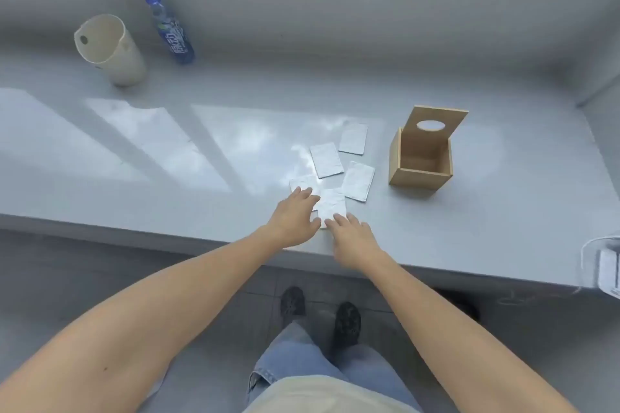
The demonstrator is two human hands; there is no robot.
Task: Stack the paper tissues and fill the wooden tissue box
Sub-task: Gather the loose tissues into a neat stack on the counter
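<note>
Several white folded paper tissues lie spread on the grey counter (167,194). The nearest tissue (332,206) sits between my hands. My left hand (295,218) rests flat with fingers spread, touching that tissue's left edge and covering part of another tissue (303,183). My right hand (352,236) lies open, fingertips on the nearest tissue's near edge. Further tissues lie beyond: one (326,159) in the middle, one (358,180) to the right, one (353,137) farthest back. The wooden tissue box (419,163) stands to the right, empty, its lid with an oval hole (432,126) tilted up.
A beige jug (110,50) and a blue drink bottle (169,28) stand at the back left of the counter. A white object (604,265) sits at the counter's right edge. The counter's front edge runs just under my wrists; my feet are below on the tiled floor.
</note>
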